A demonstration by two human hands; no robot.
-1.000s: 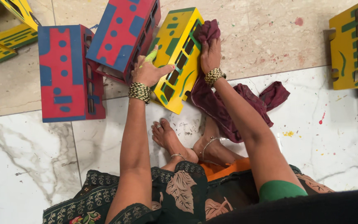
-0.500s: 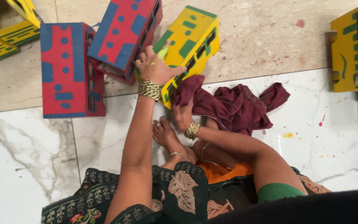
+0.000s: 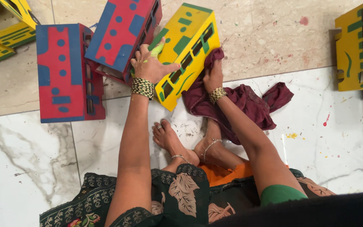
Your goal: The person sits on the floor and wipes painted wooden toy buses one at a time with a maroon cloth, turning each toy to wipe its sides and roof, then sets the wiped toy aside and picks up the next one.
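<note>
Right hand: right hand (image 3: 213, 75) presses a bunched maroon cloth (image 3: 240, 105) against the lower long edge of the yellow toy bus (image 3: 185, 50), fingers clenched into the fabric; half a second ago it sat lower, over the cloth on the floor, so it has come back up to the bus.
Left hand: left hand (image 3: 150, 63) lies spread over the near end of the yellow toy bus, palm down, fingers splayed and thumb stretched toward the right hand; it grasps nothing closed, it steadies the bus, much as in both earlier frames. Green-yellow paint shows on its fingertips.
Yellow toy bus: tilted on the floor between the two hands, green stripes and window cut-outs facing up; its tilt has barely changed.
Cloth: most of it trails behind the right wrist across the white marble tile (image 3: 337, 147); only the bunched end is at the bus.
Change, as I judge it: the up-down-up travel of the right hand reads as repeated wiping strokes along the bus side, with the stroke now at its far end.
Beyond the left hand: a red-and-blue toy bus (image 3: 122, 29) touches the yellow one; a second red-and-blue toy bus (image 3: 66, 73) lies further out.
Beyond the right hand: another yellow bus (image 3: 358, 46), well apart.
Near the body: bare feet (image 3: 169, 141), below both hands.
</note>
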